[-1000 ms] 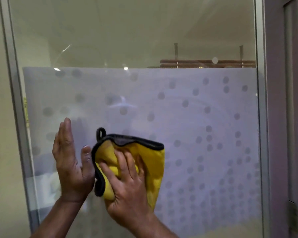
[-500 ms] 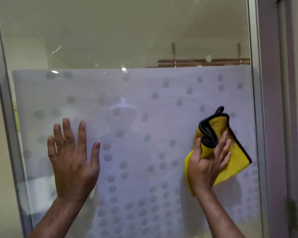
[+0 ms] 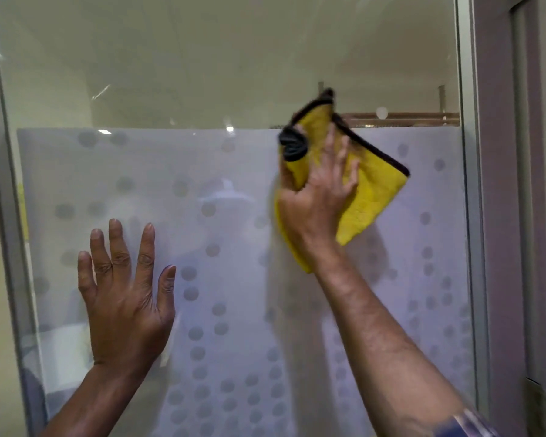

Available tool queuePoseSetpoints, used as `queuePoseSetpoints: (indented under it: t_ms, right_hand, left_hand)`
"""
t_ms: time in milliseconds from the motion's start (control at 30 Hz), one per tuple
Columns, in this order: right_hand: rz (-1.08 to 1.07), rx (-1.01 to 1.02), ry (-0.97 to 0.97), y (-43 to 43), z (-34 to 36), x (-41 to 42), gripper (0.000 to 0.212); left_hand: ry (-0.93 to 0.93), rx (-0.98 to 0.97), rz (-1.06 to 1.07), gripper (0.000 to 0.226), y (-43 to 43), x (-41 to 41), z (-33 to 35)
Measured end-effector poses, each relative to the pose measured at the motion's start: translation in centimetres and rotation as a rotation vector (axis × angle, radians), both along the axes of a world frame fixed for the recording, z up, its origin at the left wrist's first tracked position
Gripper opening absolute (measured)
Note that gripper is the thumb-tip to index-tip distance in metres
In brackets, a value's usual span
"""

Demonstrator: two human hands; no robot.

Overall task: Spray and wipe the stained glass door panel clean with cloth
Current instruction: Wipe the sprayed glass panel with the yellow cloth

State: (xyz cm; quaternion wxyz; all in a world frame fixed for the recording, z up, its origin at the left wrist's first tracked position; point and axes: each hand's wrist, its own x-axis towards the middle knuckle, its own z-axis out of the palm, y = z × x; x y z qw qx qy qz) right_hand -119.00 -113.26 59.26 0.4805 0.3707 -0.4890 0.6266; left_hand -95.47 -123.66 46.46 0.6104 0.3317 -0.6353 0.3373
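Observation:
The glass door panel (image 3: 221, 74) fills the view, clear at the top and frosted with grey dots (image 3: 234, 216) below. My right hand (image 3: 316, 197) presses a yellow cloth with black trim (image 3: 369, 197) flat against the glass at the upper right, across the top edge of the frosted band. My left hand (image 3: 123, 298) lies flat on the frosted glass at the lower left, fingers spread, holding nothing. No spray bottle is in view.
A grey metal frame (image 3: 4, 216) borders the panel on the left and another frame (image 3: 473, 216) on the right, with a mauve door jamb (image 3: 501, 184) beyond it. Wooden slats (image 3: 401, 116) show through the clear glass.
My right hand has swept the cloth from the lower middle to the right and then up to the frosted band's top edge. My left hand turned flat onto the glass and stayed there.

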Motion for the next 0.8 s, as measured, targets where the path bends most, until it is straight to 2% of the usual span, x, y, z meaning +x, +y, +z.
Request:
queuePoseSetpoints:
  t_ms: [167, 267, 367, 433, 533, 567, 667, 733, 800]
  right_hand:
    - [0.036, 0.325, 0.323, -1.2, -5.0, 6.6, 0.084]
    - [0.097, 0.405, 0.406, -1.7, -11.2, 8.7, 0.079]
    - [0.128, 0.421, 0.385, -1.7, -18.1, 9.1, 0.061]
    - [0.079, 0.408, 0.325, -1.5, -22.9, 8.1, 0.056]
    - [-0.026, 0.404, 0.139, -0.1, -28.7, 3.9, 0.091]
    - [-0.044, 0.385, 0.05, 0.6, -29.7, 2.0, 0.097]
    - [-0.074, 0.283, -0.198, 2.3, -29.4, -2.9, 0.09]
    - [-0.062, 0.141, -0.361, 2.3, -27.1, -4.7, 0.075]
    - [-0.015, -0.03, -0.509, 2.0, -24.0, -6.0, 0.072]
  left_hand:
    - [0.058, -0.002, -0.091, 0.06, 0.1, 0.0, 0.2]
    - [0.139, 0.0, -0.189, 0.06, 0.2, 0.0, 0.3]
    - [0.131, 0.019, -0.164, 0.063, 0.4, -0.2, 0.3]
    - [0.111, 0.042, -0.12, 0.067, 0.5, -0.4, 0.3]
    - [0.083, 0.044, -0.056, 0.068, 0.6, -0.6, 0.3]
    - [0.075, 0.037, -0.041, 0.067, 0.7, -0.6, 0.3]
    - [0.066, 0.033, -0.024, 0.063, 0.7, -0.7, 0.3]
    - [0.069, 0.051, -0.023, 0.064, 0.7, -0.8, 0.3]
    - [0.075, 0.06, -0.021, 0.065, 0.7, -0.8, 0.2]
